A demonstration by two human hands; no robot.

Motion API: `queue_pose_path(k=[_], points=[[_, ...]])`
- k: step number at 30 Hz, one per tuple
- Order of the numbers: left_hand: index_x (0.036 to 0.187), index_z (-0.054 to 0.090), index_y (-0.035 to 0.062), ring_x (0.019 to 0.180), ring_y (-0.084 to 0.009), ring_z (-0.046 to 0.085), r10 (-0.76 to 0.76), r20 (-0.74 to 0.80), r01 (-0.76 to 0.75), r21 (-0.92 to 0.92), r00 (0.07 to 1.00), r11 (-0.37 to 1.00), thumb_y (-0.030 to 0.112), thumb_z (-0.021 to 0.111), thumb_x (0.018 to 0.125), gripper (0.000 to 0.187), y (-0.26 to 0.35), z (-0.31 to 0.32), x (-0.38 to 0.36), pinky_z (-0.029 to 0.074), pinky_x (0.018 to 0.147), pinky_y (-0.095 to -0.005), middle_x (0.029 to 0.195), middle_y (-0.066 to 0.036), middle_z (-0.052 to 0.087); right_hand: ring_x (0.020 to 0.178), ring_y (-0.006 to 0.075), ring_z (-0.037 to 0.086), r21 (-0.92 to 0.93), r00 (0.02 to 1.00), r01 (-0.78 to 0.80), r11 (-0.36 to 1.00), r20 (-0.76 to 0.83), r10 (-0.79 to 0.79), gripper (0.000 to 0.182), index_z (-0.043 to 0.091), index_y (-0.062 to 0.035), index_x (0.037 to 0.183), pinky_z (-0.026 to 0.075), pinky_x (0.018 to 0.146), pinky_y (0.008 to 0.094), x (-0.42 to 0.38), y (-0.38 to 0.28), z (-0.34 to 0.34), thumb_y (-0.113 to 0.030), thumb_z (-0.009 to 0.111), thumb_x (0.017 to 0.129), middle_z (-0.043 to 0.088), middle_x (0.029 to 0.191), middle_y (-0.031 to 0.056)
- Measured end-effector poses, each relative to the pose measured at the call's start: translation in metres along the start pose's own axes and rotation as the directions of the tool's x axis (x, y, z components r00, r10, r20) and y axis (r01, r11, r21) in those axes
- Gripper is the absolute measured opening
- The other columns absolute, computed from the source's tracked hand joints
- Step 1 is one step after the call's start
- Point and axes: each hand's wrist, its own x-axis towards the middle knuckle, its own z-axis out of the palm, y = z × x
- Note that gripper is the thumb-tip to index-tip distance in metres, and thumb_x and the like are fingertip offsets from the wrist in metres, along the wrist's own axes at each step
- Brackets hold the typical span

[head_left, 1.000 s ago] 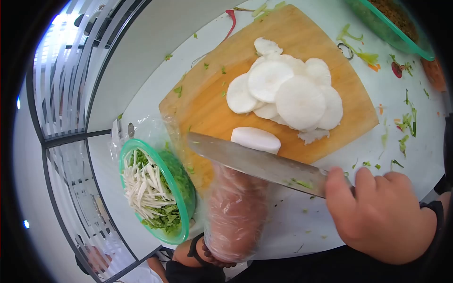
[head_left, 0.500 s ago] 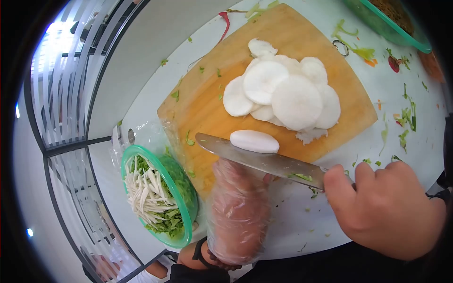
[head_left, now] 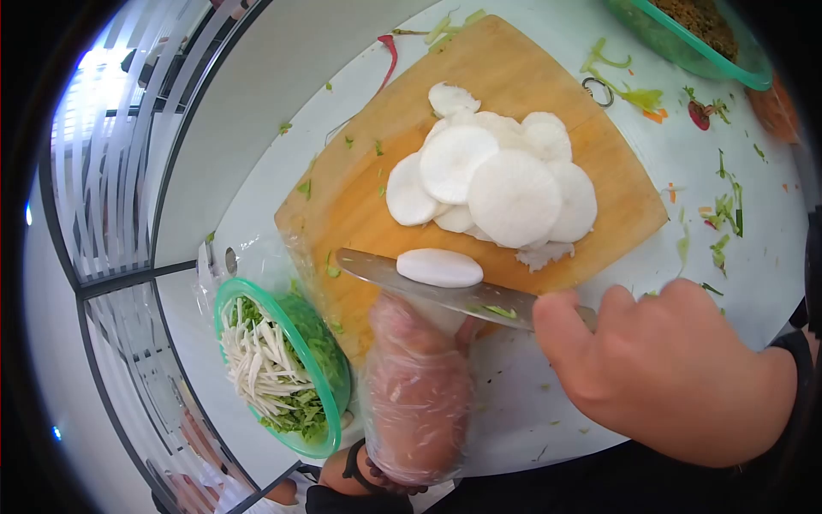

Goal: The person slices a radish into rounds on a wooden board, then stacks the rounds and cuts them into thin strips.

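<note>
- The head camera is looking forward and down over the table (head_left: 522, 420) at close range.
- Its view is centring on the cutting board (head_left: 342, 210), catching glass panels (head_left: 107, 180) toward nine o'clock.

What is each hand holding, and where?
The right hand grips the broad steel knife by its handle end; the plastic-covered left hand grips a partly hidden white vegetable piece by its sides.

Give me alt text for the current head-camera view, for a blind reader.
A bare right hand holds a wide steel knife against a smooth white root piece on a brown wooden board, a plastic-gloved left hand close by. Overlapping round white slices lie beyond; a green plastic bowl holds white shreds and greens.
</note>
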Motion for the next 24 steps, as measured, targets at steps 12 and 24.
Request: queue_pose_path(k=[12, 24], points=[[0.131, 0.048, 0.001, 0.115, -0.0203, 0.052, -0.148, 0.087, 0.171, -0.577, 0.985, 0.798, 0.046, 0.044, 0.101, 0.055, -0.001, 0.004, 0.005, 0.046, 0.098, -0.0368, 0.127, -0.01, 0.052, 0.043, 0.016, 0.047, 0.119, 0.997, 0.016, 0.993, 0.076, -0.025, 0.021, 0.051, -0.0044, 0.09, 0.033, 0.038, 0.0317, 0.007, 0.008, -0.002, -0.012, 0.063, 0.075, 0.046, 0.055, 0.0021], [0.123, 0.051, -0.0009, 0.105, -0.0246, 0.058, -0.153, -0.009, 0.135, -0.427, 0.988, 0.894, 0.043, 0.039, 0.103, 0.05, 0.0, 0.008, 0.003, 0.048, 0.089, -0.0383, 0.116, -0.015, 0.058, 0.046, 0.0188, 0.053, 0.242, 0.999, 0.022, 0.97, -0.032, -0.014, 0.019, 0.049, -0.0024, 0.092, 0.038, 0.04, 0.0324, 0.009, 0.01, 0.016, -0.01, 0.06, 0.078, 0.049, 0.056, 0.0031]])
